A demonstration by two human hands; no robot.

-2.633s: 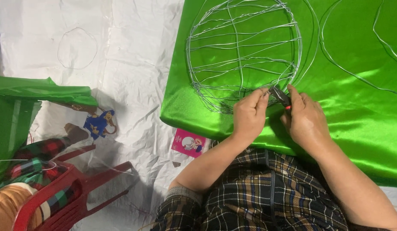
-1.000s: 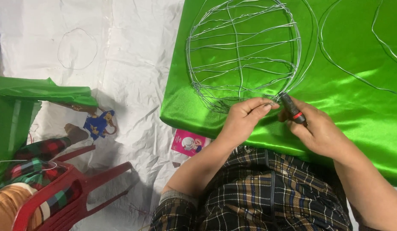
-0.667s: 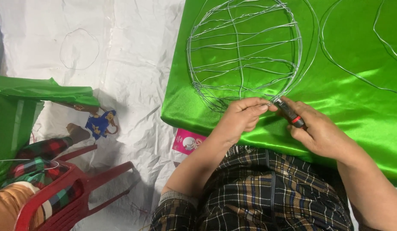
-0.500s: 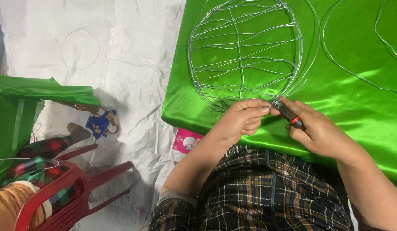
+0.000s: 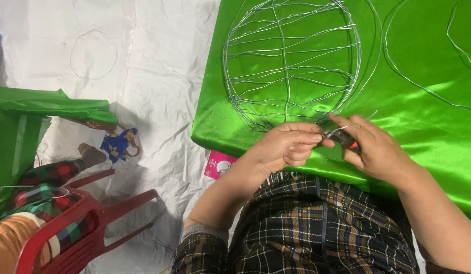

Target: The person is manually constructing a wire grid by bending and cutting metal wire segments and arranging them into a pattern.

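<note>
The left hand (image 5: 289, 144) pinches a thin wire end at the near rim of the round wire frame (image 5: 291, 61) — the frame lies just beyond its fingertips on the green cloth (image 5: 428, 116). The right hand (image 5: 375, 147), just beside it, grips small red-handled pliers (image 5: 339, 138) — their tip meets the left fingers.

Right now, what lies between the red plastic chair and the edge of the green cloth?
In the head view, between the red plastic chair and the green cloth lies crumpled white sheeting, with a small pink packet by the cloth's edge.
</note>
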